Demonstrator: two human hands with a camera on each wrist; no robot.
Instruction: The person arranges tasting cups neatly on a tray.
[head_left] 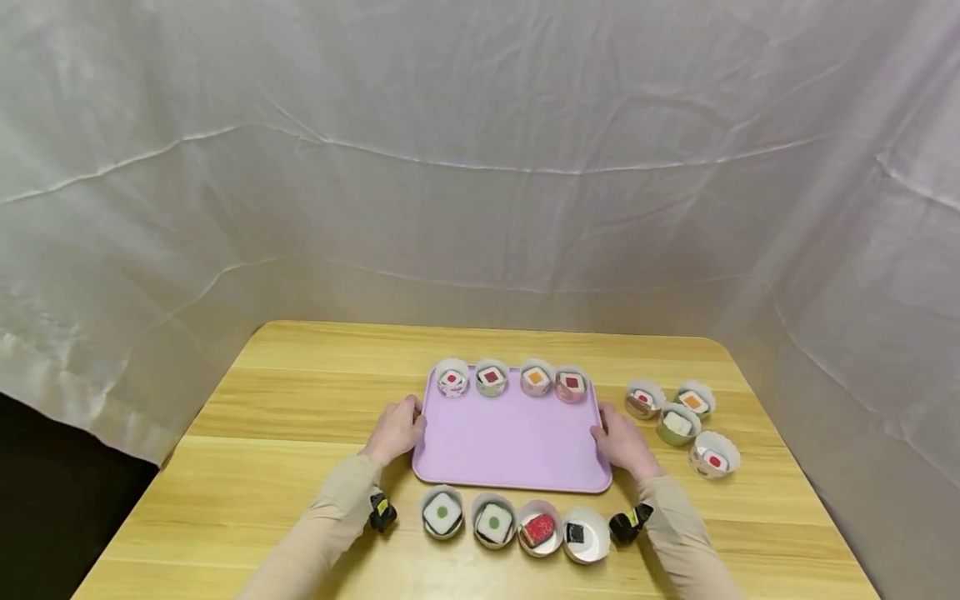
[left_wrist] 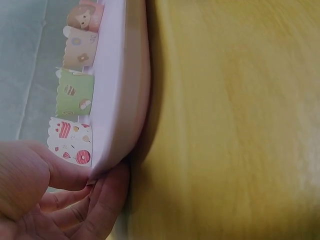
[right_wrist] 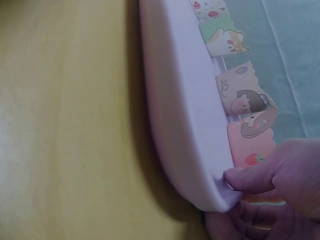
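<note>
A lilac rectangular tray lies across the middle of the table. My left hand pinches its left edge, thumb on the rim and fingers curled beneath, as the left wrist view shows. At the opposite end my right hand grips the right edge the same way. Along the tray's far side stand paper cups holding small sushi-like pieces: a white patterned cup, a green cup, a beige cup and a pink cup. Dark shadow shows under the tray's edge in both wrist views.
In front of the tray, a row of several cups includes one with a green-dotted white piece, one with a red piece and a white cup. More cups, among them a green cup, cluster right of my right hand. Pale cloth hangs behind the table.
</note>
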